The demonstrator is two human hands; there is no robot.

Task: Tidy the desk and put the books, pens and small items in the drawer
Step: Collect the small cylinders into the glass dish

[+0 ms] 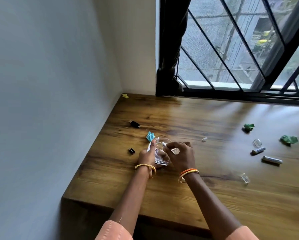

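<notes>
Left hand (pixel 148 155) steadies clear crinkled plastic wrapper (pixel 160 159), fingers curled round it. Right hand (pixel 180 155) pinches small white tube (pixel 164 145) over wrapper. Risk: slick wrapper slips, contents spill. White marker pens (pixel 265 155) well right of hands, uncollected.

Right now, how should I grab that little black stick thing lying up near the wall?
The black USB stick lies flat on the wooden desk, clear of the wall, with its metal plug end pointing left toward it. Probably best: come from above and pinch the two long sides of its black body mid-length, not the plug. Nothing crowds it.
</notes>
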